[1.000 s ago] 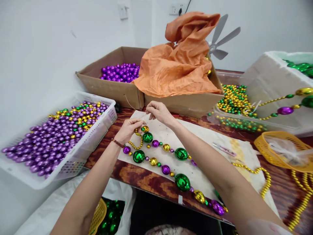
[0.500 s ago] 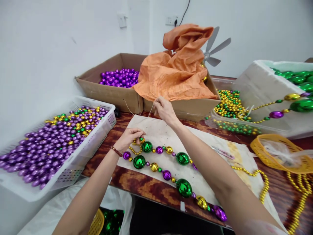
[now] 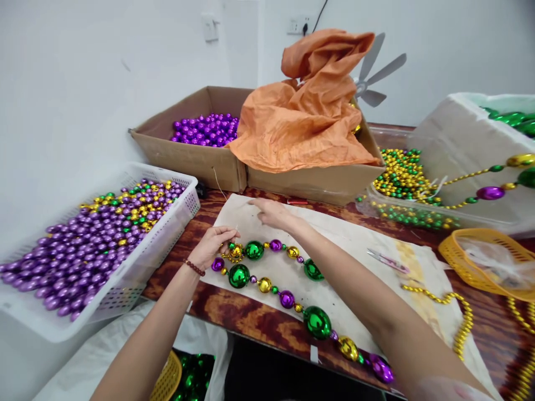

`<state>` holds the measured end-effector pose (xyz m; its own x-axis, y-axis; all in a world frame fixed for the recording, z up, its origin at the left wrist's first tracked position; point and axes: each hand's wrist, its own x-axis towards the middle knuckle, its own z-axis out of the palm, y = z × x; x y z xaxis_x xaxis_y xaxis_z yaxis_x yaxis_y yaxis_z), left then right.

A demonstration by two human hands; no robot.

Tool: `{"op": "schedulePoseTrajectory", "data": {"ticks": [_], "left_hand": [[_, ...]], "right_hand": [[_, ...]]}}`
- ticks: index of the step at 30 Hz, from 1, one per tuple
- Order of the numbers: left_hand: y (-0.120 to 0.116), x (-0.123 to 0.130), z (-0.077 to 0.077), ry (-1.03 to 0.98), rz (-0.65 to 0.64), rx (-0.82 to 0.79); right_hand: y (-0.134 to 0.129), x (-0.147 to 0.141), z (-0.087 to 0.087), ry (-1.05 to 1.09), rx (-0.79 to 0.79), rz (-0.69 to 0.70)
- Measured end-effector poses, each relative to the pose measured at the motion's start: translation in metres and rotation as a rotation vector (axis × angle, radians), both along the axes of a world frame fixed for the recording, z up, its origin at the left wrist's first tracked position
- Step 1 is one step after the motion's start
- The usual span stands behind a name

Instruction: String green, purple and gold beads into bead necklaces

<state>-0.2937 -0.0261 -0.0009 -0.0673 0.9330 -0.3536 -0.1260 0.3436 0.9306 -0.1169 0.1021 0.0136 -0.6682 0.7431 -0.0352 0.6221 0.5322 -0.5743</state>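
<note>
A string of large green, purple and gold beads lies in two rows on a pale cloth. My left hand pinches the strand's left end, where small gold beads bunch under the fingers and a short bit of thread sticks up from the fingertips. Over the cloth's back part, beyond the upper row, is my right hand, its fingers pointing left; whether it holds thread cannot be made out. A pink-handled pair of snips rests on the cloth to the right of that hand.
White basket of mixed beads at left. Behind stand cardboard boxes with purple beads and orange sheeting. At right are a clear bin, a white foam box, a yellow basket and a gold bead chain.
My right hand has come down and slightly left from the raised thread, which no longer shows stretched below it. My left hand stays at the strand's end. The view has shifted slightly.
</note>
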Motion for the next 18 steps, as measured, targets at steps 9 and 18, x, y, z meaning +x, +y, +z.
{"op": "schedulePoseTrajectory", "data": {"ticks": [9,18], "left_hand": [[-0.012,0.006,0.025,-0.045,-0.072,-0.039],[0.017,0.024,0.005,0.053,0.007,-0.153]], "right_hand": [[0.017,0.04,-0.01,0.123,-0.39,0.213],[0.042,0.102,-0.023,0.351,-0.46,-0.162]]}}
